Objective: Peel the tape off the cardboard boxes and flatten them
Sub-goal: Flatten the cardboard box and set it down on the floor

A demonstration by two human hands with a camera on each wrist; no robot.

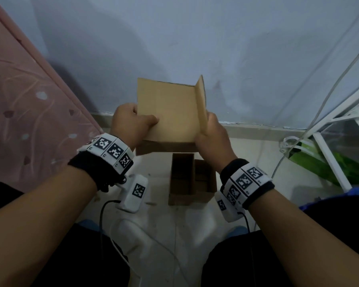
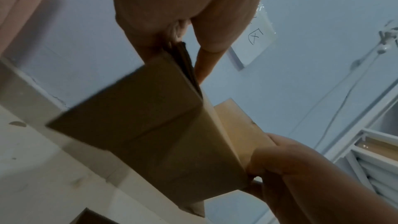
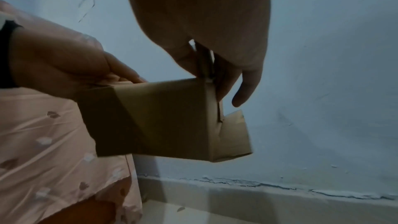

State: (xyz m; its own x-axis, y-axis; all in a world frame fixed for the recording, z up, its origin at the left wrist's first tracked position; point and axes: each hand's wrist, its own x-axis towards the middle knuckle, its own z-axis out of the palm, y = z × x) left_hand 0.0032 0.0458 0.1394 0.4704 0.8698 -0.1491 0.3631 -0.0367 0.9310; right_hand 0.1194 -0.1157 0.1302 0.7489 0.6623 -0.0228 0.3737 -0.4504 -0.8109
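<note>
Cardboard box (image 1: pixel 168 110) up in mid-air before a pale blue wall (image 1: pixel 236 48), held between both hands, above the floor. Broad panel toward the head camera, one flap (image 1: pixel 202 102) standing up along its right edge. Largely collapsed; from the left wrist view, layers pressed close at the held edge, a second flap jutting behind.

Left hand (image 1: pixel 131 123) gripping the box's left edge, thumb laid flat across the front panel, fingers wrapped behind out of sight. Right hand (image 1: pixel 212 137) clamped on the raised flap's lower part; from the right wrist view, cardboard pinched between thumb and fingers, one finger free and pointing down. No tape discernible on the held box; too dim to tell.

Below, on the tiled floor (image 1: pixel 164 224): two more open boxes (image 1: pixel 192 183) side by side, directly under the held one, between the forearms. White cable (image 1: pixel 145 235) looping across the floor near the knees.

Left: pink patterned bedcover (image 1: pixel 25 104) running close to the left hand. Right: white metal rack (image 1: pixel 330 146), green item (image 1: pixel 319 164) behind its frame, thin cords (image 1: pixel 323 100) trailing down the wall. Paper note (image 2: pixel 254 40) taped on the wall, handwriting not legible.
</note>
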